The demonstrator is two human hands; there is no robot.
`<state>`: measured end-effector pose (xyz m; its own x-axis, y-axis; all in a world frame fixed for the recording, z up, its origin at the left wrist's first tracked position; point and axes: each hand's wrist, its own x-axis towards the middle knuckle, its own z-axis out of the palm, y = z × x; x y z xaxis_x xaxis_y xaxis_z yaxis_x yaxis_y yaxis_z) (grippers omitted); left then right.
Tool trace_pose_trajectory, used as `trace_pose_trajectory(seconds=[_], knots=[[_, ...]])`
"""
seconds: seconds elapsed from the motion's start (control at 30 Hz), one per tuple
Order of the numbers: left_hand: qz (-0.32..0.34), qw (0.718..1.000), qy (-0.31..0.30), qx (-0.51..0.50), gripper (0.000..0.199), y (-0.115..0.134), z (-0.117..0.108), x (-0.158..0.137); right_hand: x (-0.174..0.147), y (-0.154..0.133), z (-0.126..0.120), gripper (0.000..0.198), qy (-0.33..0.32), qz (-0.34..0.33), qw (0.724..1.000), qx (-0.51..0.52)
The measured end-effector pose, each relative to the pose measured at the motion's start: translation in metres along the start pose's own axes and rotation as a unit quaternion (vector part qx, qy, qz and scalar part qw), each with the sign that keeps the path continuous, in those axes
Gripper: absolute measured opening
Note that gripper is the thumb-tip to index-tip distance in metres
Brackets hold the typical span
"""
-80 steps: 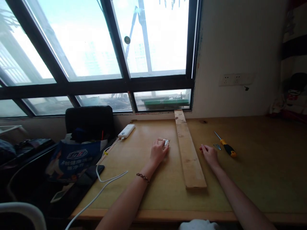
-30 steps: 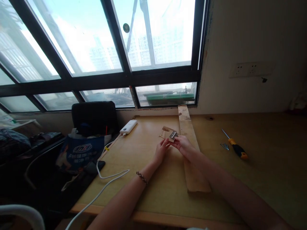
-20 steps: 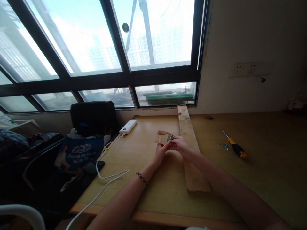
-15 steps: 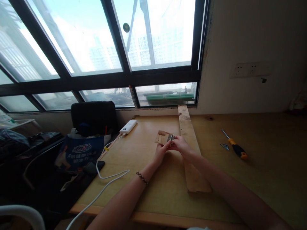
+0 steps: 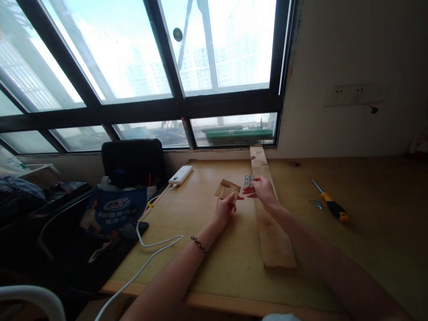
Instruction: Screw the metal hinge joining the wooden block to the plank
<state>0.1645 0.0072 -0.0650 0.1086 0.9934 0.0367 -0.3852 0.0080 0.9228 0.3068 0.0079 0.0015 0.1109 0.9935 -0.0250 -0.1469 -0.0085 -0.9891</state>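
Note:
A small, flat piece of wood [image 5: 228, 189] with dark stains is gripped in my left hand [image 5: 224, 210], thumb on top. My right hand [image 5: 263, 191] pinches a metal hinge [image 5: 248, 180] with screw holes, held up a little to the right of the wood piece and apart from it. Under my right forearm lies a long wooden board [image 5: 274, 236], running from the window sill toward the table's front. To the right, a screwdriver [image 5: 331, 206] with a yellow and black handle rests beside several screws [image 5: 315, 204].
A white power bank [image 5: 181, 175] with a white cable [image 5: 160, 246] lies on the table's left side. Beyond that edge stand a black chair [image 5: 133, 160] and a blue bag [image 5: 112, 205]. The window and wall bound the table [image 5: 220, 263] at the back.
My hands have parted. The hinge, earlier against the wood piece, has been lifted away to the right in my right hand, while my left hand keeps the wood piece.

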Motion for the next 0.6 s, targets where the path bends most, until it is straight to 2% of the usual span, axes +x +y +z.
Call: trace_pose_trajectory(seconds=[0.17, 0.23, 0.43, 0.6], knots=[[-0.020, 1.000, 0.012, -0.015, 0.036, 0.001, 0.000, 0.001, 0.006, -0.005, -0.011, 0.011, -0.030, 0.045, 0.993, 0.108], [-0.032, 0.999, 0.016, -0.027, 0.035, 0.002, 0.001, 0.001, 0.011, -0.004, -0.016, 0.013, -0.023, 0.066, 0.985, 0.155], [-0.042, 0.998, 0.031, -0.038, 0.038, 0.000, -0.003, 0.008, 0.029, -0.002, -0.030, 0.018, 0.069, 0.090, 0.964, 0.242], [0.000, 0.996, 0.082, -0.032, 0.033, -0.012, 0.004, 0.039, 0.042, 0.005, -0.040, 0.016, 0.118, 0.087, 0.956, 0.253]])
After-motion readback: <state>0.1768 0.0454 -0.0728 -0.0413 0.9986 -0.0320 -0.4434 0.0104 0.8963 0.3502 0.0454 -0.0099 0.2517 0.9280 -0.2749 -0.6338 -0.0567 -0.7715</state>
